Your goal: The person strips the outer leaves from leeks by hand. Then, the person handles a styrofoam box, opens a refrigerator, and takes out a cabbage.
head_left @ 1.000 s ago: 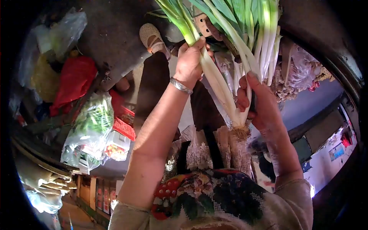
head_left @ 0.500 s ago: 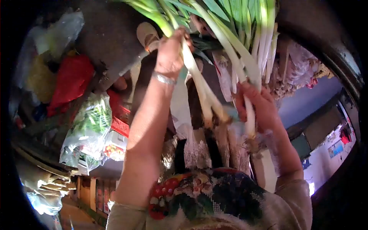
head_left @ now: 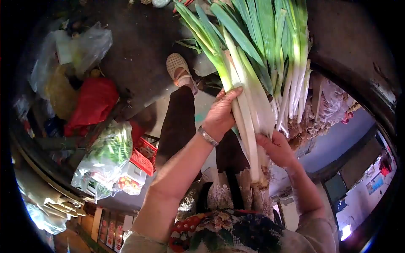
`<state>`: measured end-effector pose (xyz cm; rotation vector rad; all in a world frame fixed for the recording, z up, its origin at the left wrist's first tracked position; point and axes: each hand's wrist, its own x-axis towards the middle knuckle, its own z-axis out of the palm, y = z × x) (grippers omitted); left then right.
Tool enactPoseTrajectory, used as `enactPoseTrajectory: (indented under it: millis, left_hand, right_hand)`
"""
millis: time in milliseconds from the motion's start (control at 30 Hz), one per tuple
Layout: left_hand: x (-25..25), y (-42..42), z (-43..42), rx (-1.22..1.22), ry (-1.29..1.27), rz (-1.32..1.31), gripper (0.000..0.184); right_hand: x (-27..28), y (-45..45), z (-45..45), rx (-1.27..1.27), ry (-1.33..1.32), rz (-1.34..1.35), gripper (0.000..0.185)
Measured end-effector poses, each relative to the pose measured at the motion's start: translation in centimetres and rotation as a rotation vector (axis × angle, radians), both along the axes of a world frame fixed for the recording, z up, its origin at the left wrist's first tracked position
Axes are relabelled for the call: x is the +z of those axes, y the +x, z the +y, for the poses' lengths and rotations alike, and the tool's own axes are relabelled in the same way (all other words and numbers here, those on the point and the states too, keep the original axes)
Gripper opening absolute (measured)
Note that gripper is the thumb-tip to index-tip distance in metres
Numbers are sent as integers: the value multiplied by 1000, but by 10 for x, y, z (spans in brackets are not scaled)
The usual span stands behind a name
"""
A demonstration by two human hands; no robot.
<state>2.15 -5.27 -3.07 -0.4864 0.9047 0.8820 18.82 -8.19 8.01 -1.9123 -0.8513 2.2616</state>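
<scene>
My left hand (head_left: pixel 223 111), with a metal band at its wrist, is closed around the white stalks of several large green onions (head_left: pixel 251 116). Lower down, near the root ends, my right hand (head_left: pixel 278 148) grips the same bundle from the right side, its far fingers hidden behind the stalks. The stalks lie side by side, roots toward my body and green leaves pointing away. Just to the right is a second bunch of green onions (head_left: pixel 293 80), apart from my hands.
On the left are a red plastic bag (head_left: pixel 95 105), a clear bag of green vegetables (head_left: pixel 107 145) and a red basket (head_left: pixel 143 157). My shoe (head_left: pixel 179 67) is on the floor ahead. Garlic-like bulbs (head_left: pixel 306 133) lie at right, beside a clear plastic bag (head_left: pixel 333 101).
The stalks in my left hand have come together with those in my right, forming one bundle. Before, the two groups were apart. The view has also shifted.
</scene>
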Motion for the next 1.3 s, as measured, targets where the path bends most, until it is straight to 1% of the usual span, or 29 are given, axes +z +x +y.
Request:
enactPoseTrajectory:
  millis: [33,67,133,200,267,300,367,433,467,533,600,633,667,700,767,800,833,867,900,933,967,1000,1067,1100,1133,1200,1233,1267,1300]
  left_hand:
    - [2,0,2,22,-42,-15,25]
    - [4,-3,3,24,-38,-14,25]
    - [10,-13,5,-43,107,-195,23]
    - [12,-16,5,-32,107,-184,24]
    - [18,-18,8,0,117,-122,27]
    - [18,-22,9,-29,188,-129,27]
    - [19,-24,11,-23,227,-135,27]
    - [22,-27,15,-27,271,-137,28]
    - [25,-26,16,-22,343,-138,28]
    - [32,-26,18,-16,424,-138,29]
    - [39,-27,19,70,495,-231,31]
    - [26,-26,14,55,601,-267,28]
    - [30,-30,17,63,568,-285,37]
    - [35,-32,20,38,532,-290,36]
    - [44,-28,16,-2,474,-307,35]
    - [44,-26,17,-58,517,-306,35]
    - [44,-23,20,-114,564,-303,36]
    - [44,-19,19,-125,570,-306,36]
    - [43,-14,16,-203,587,-315,34]
    - [43,-9,13,-284,601,-329,33]
    - [45,-6,12,-383,607,-298,26]
    - [45,0,9,-401,606,-322,26]
    - [43,14,0,-614,706,-335,21]
    - [42,20,-1,-693,714,-386,23]
    - [42,24,-3,-700,713,-404,23]
    - [44,29,-7,-852,692,-252,28]
    - [49,33,-7,-820,672,-219,41]
    - [47,39,-10,-814,667,-220,41]
    - [43,46,-13,-937,797,-86,50]
  right_hand:
    - [2,2,2,111,16,-66,26]
    - [5,5,8,113,20,-66,26]
    - [20,12,25,18,58,-254,22]
    - [42,35,35,-213,356,-251,23]
    - [51,57,38,-405,699,-440,41]
    - [55,83,43,-422,860,-375,44]
    - [70,103,56,-478,1054,-428,48]
    - [77,110,61,-434,1101,-574,42]
    - [65,163,44,131,1175,-912,40]
    - [21,270,-4,153,892,-1022,36]
    - [-13,325,-18,-350,338,-960,33]
    - [-29,352,-24,-592,86,-960,33]
    - [-37,329,-12,-416,297,-1027,34]
    - [-43,304,-5,-234,495,-1089,36]
    - [-36,232,4,154,855,-1199,41]
    - [-24,181,27,218,890,-974,38]
    - [-22,144,40,22,758,-697,34]
    - [-32,122,47,-35,608,-524,34]
    - [-26,81,59,-90,538,-240,38]
    - [-22,49,74,-36,496,-36,43]
    - [-21,22,83,-121,346,182,48]
    - [-19,1,91,-208,194,393,53]
    - [1,-20,112,-82,148,464,61]
    - [9,-20,111,-126,25,444,62]
    - [14,-18,109,-168,-97,429,63]
    - [11,-11,98,-209,-42,443,60]
    - [10,-5,91,-229,26,409,59]
    - [6,3,85,-247,90,376,59]
    - [0,16,78,-163,129,271,56]
